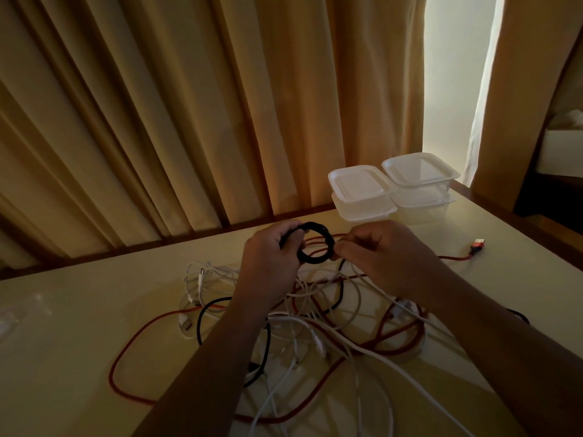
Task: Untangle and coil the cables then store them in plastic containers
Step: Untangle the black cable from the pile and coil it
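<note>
Curtains: the far side of the scene is filled by heavy tan curtains (164,121), with a strip of daylight seen at a gap on the right.
Table: a pale table (69,335) is spread below the curtains and everything else is carried on it.
Tangle: a knot of white, red and black cables (315,329) is left lying on the middle of the table, beneath both forearms.
Containers: four lidded plastic containers (362,187) are stacked in two pairs side by side at the far edge, well apart from the tangle.
Left hand: the left hand (268,263) is held above the tangle, its fingers curled round the left side of a coil.
Right hand: the right hand (381,257) is raised opposite, the coil's right side pinched between thumb and fingertips.
Coil: a black cable coil (315,246) is held as a small ring between the hands, clear of the table.
Plug: a red USB plug (477,244) is laid alone to the right, near the containers.
</note>
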Demonstrator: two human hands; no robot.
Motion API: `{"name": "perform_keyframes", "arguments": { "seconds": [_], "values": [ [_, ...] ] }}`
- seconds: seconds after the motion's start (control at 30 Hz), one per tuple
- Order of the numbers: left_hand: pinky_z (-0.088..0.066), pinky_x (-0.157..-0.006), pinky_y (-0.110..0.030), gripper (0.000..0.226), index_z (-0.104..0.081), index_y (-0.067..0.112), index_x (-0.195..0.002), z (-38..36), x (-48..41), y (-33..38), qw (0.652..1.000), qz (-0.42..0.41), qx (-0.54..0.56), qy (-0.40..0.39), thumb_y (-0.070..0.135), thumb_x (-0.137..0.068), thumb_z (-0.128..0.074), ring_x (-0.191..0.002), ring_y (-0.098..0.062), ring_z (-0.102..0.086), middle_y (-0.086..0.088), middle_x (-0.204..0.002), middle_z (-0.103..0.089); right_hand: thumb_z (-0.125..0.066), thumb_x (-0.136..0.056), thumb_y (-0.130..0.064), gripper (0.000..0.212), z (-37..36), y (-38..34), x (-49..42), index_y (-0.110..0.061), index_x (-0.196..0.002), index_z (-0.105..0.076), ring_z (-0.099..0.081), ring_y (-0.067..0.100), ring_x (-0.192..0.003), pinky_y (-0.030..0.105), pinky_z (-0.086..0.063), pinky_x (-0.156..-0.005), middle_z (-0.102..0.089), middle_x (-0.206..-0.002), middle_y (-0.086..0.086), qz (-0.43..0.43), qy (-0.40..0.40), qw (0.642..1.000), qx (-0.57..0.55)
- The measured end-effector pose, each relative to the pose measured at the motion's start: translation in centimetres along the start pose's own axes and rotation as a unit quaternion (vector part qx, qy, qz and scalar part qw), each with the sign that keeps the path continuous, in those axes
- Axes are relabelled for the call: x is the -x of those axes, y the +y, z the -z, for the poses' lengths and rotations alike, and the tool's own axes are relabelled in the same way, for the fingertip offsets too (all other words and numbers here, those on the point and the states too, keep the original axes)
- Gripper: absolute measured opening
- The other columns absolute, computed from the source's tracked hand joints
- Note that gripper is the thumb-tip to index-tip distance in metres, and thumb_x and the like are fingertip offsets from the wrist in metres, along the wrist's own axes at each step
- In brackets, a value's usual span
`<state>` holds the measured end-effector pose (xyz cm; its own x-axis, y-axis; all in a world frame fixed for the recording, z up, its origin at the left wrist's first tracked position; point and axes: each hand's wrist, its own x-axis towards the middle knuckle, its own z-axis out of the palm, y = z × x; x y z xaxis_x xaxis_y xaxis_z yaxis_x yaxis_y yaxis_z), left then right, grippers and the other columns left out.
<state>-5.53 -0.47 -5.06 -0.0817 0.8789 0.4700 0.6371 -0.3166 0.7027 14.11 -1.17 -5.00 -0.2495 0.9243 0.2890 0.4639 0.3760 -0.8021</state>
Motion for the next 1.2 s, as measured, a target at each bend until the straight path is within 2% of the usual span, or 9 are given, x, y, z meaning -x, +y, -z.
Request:
{"name": "perform_keyframes", "arguments": {
  "seconds": [0.1,0.17,0.3,0.37,0.5,0.63,0.77,0.93,1.2],
  "values": [
    [-0.06,-0.074,-0.018,0.021,-0.074,0.024,-0.118,0.1,-0.2,0.1,0.998,0.031,0.047,0.001,0.018,-0.103,-0.06,-0.087,-0.002,-0.071,0.007,-0.095,-0.075,-0.063,-0.09,-0.04,0.036,0.1,-0.1,0.1,-0.01,-0.076,-0.074,-0.06,0.023,-0.063,0.037,-0.053,-0.072,-0.063,-0.064,0.011,-0.004,-0.013,0.994,-0.108],
    [-0.06,-0.076,-0.024,0.02,-0.074,0.027,-0.113,0.1,-0.2,0.0,0.996,0.047,0.08,0.0,0.018,-0.103,-0.059,-0.084,-0.003,-0.072,0.007,-0.093,-0.076,-0.063,-0.095,-0.029,0.039,0.2,0.2,0.0,-0.008,-0.061,-0.062,-0.057,0.021,-0.063,0.038,-0.049,-0.076,-0.057,-0.06,0.006,-0.026,-0.004,0.983,-0.183],
    [-0.057,-0.068,-0.022,0.023,-0.073,0.019,-0.12,0.0,0.5,0.3,0.986,0.059,0.153,-0.042,0.015,-0.105,-0.057,-0.071,-0.004,-0.068,0.008,-0.084,-0.074,-0.057,-0.092,-0.05,0.035,0.0,0.9,-0.4,-0.021,-0.083,-0.074,-0.07,0.032,-0.082,0.055,-0.055,-0.084,-0.074,-0.081,0.008,-0.054,-0.031,0.998,-0.024],
    [-0.058,-0.07,-0.026,0.023,-0.073,0.019,-0.119,-0.1,0.6,0.2,0.983,0.052,0.166,-0.054,0.015,-0.105,-0.056,-0.069,-0.01,-0.064,0.006,-0.081,-0.072,-0.056,-0.097,-0.047,0.027,-0.3,0.9,-0.3,-0.028,-0.095,-0.075,-0.072,0.021,-0.085,0.05,-0.058,-0.086,-0.075,-0.086,0.001,-0.053,-0.021,0.998,0.025],
    [-0.061,-0.076,-0.034,0.022,-0.073,0.016,-0.119,-0.2,0.5,0.1,0.972,0.07,0.218,-0.059,0.015,-0.105,-0.057,-0.074,-0.015,-0.069,-0.003,-0.087,-0.073,-0.061,-0.095,-0.048,0.027,0.1,0.7,-0.5,-0.031,-0.116,-0.07,-0.069,-0.003,-0.085,0.02,-0.053,-0.078,-0.074,-0.091,-0.014,-0.042,0.012,0.999,0.021],
    [-0.062,-0.084,-0.037,0.023,-0.072,0.012,-0.122,-0.7,0.7,0.2,0.953,0.106,0.276,-0.069,0.012,-0.101,-0.062,-0.09,-0.016,-0.075,-0.001,-0.098,-0.077,-0.064,-0.097,-0.033,0.026,0.0,0.6,-0.6,-0.019,-0.118,-0.071,-0.074,0.019,-0.092,0.038,-0.059,-0.092,-0.077,-0.105,0.004,-0.11,-0.029,0.964,-0.241],
    [-0.062,-0.087,-0.044,0.023,-0.072,0.02,-0.116,-0.9,0.8,0.3,0.945,0.122,0.297,-0.064,0.007,-0.099,-0.065,-0.094,-0.022,-0.077,-0.002,-0.109,-0.078,-0.06,-0.1,-0.025,0.025,0.2,0.3,-0.6,-0.009,-0.114,-0.073,-0.07,0.026,-0.089,0.042,-0.057,-0.088,-0.075,-0.109,0.016,-0.15,-0.026,0.904,-0.399],
    [-0.06,-0.093,-0.048,0.026,-0.072,0.017,-0.122,-1.0,0.8,0.3,0.95,0.116,0.282,-0.072,0.009,-0.099,-0.066,-0.097,-0.023,-0.077,-0.003,-0.11,-0.078,-0.065,-0.096,-0.017,0.022,0.0,0.7,-0.8,-0.006,-0.113,-0.073,-0.07,0.028,-0.091,0.042,-0.059,-0.085,-0.074,-0.11,0.018,-0.167,-0.026,0.895,-0.414],
    [-0.06,-0.089,-0.039,0.027,-0.069,0.012,-0.127,-0.8,0.8,0.3,0.936,0.129,0.313,-0.101,0.014,-0.105,-0.054,-0.103,-0.022,-0.075,-0.008,-0.107,-0.078,-0.064,-0.096,-0.008,0.02,0.1,1.2,-0.9,-0.007,-0.114,-0.072,-0.07,0.034,-0.102,0.036,-0.059,-0.077,-0.074,-0.11,0.017,-0.152,-0.021,0.905,-0.396]
  ]
}}
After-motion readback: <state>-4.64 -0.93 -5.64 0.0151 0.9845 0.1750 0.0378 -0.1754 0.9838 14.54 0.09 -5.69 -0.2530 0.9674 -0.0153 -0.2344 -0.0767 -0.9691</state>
